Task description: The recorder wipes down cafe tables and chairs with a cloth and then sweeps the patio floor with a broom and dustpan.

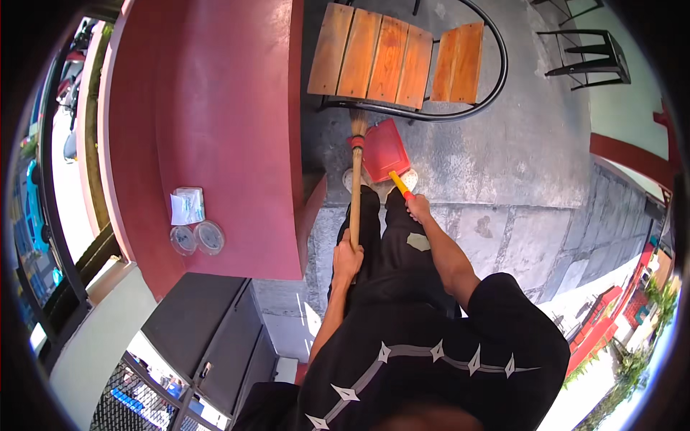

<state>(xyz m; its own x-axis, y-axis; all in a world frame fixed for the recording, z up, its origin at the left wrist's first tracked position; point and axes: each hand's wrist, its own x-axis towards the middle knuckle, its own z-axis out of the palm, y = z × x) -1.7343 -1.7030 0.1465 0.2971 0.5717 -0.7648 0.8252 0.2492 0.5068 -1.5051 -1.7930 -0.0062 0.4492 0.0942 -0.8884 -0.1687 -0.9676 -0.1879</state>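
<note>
My left hand (348, 257) is wrapped round the wooden handle of a broom (356, 187). The broom's straw bristles reach the floor beside the wooden chair's frame, partly hidden under the seat. In my right hand (417, 208) is the yellow and red handle of a dustpan (386, 151). The red pan lies at floor level in front of my shoes, just right of the broom head, its far edge close to the chair. Whether any dirt lies in the pan is too small to tell.
A chair (384, 57) with wooden slats and a black metal frame stands just ahead. On my left runs a dark red ledge (230, 136) holding two clear round lids (208, 238) and a white packet (188, 205). A black stool (593, 56) stands at the far right.
</note>
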